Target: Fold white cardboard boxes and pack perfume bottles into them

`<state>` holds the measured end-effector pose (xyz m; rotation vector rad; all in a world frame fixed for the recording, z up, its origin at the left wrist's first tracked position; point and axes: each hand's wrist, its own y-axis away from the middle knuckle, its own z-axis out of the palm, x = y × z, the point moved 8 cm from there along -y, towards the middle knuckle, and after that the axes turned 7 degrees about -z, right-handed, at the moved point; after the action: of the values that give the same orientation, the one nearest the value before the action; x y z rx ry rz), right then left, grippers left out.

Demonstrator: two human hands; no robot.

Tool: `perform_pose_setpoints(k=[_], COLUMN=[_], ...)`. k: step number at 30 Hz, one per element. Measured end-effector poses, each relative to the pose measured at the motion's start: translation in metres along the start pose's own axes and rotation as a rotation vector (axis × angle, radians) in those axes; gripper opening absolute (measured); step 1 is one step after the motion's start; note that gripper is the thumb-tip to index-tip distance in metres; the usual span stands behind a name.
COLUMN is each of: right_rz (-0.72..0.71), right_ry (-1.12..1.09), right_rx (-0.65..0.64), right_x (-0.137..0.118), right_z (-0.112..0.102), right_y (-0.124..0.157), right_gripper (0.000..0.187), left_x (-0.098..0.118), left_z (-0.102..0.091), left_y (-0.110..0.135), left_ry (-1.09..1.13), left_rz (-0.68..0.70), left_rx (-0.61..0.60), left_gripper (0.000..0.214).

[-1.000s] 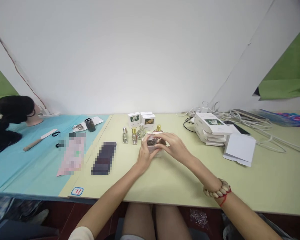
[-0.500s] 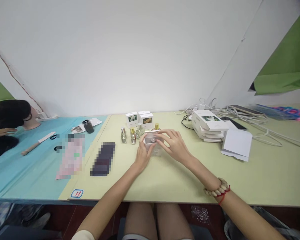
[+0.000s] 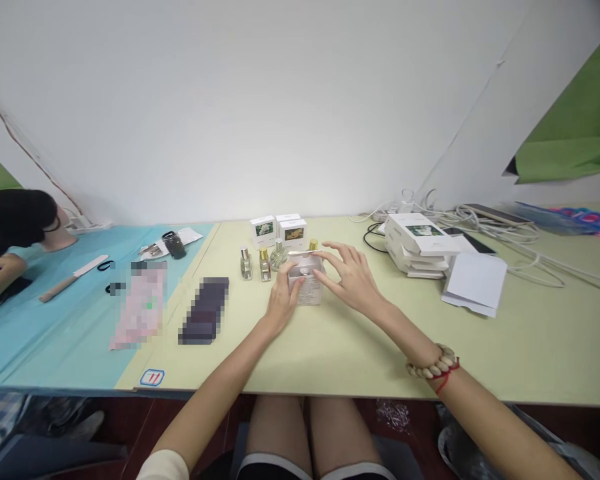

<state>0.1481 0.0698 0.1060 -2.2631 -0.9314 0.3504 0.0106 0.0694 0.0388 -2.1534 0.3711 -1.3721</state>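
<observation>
A small whitish carton (image 3: 307,293) stands on the table in front of me, its top flap raised. Inside its opening a round silvery top shows; the rest of that item is hidden. My left hand (image 3: 281,293) is closed around the carton's left side, thumb at the front. At the right side, my right hand (image 3: 353,277) has its fingers spread, with the index fingertip against the flap and the thumb by the opening. Just behind are small glass bottles: a silver-capped bottle (image 3: 246,264), a gold-capped bottle (image 3: 265,265) and a rounder bottle (image 3: 279,255). Another gold cap (image 3: 313,245) shows behind the carton.
White printed boxes (image 3: 263,231) stand near the wall. To the right are stacked flat cartons (image 3: 420,240), an opened white carton (image 3: 475,283) and tangled cables (image 3: 520,233). On the left lie a dark pixelated item (image 3: 205,310) and a knife-like tool (image 3: 75,277). Another person's hand (image 3: 7,270) is at far left.
My right fingers have lifted and spread a little away from the carton's opening, and the flap stands more upright. My left hand still holds the carton. The view has tilted slightly.
</observation>
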Motion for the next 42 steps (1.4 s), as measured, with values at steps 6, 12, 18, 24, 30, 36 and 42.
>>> perform_pose_setpoints(k=[6, 12, 18, 24, 30, 36, 42], right_rz=[0.02, 0.077, 0.116, 0.136, 0.174, 0.278, 0.339], right_ry=[-0.188, -0.382, -0.509, -0.573, -0.631, -0.694, -0.51], right_rx=[0.052, -0.017, -0.094, -0.17, -0.185, 0.04, 0.106], right_x=[0.006, 0.014, 0.021, 0.022, 0.022, 0.019, 0.028], right_z=[-0.003, 0.001, 0.007, 0.015, 0.016, 0.005, 0.0], right_y=[-0.004, -0.008, -0.008, 0.001, 0.014, 0.005, 0.008], right_gripper=[0.021, 0.02, 0.018, 0.024, 0.031, 0.034, 0.031], left_x=[0.004, 0.004, 0.005, 0.007, 0.009, 0.015, 0.014], left_z=[0.0, 0.002, -0.001, -0.017, -0.005, -0.003, -0.001], left_y=[0.0, -0.001, -0.005, -0.014, -0.009, -0.005, -0.003], left_ry=[-0.031, -0.062, -0.068, -0.136, -0.153, -0.2, -0.266], left_rz=[0.059, 0.056, 0.047, 0.095, 0.149, 0.205, 0.133], left_rx=[0.013, -0.013, -0.011, 0.017, -0.058, -0.005, -0.044], left_gripper=[0.045, 0.039, 0.029, 0.028, 0.027, 0.028, 0.035])
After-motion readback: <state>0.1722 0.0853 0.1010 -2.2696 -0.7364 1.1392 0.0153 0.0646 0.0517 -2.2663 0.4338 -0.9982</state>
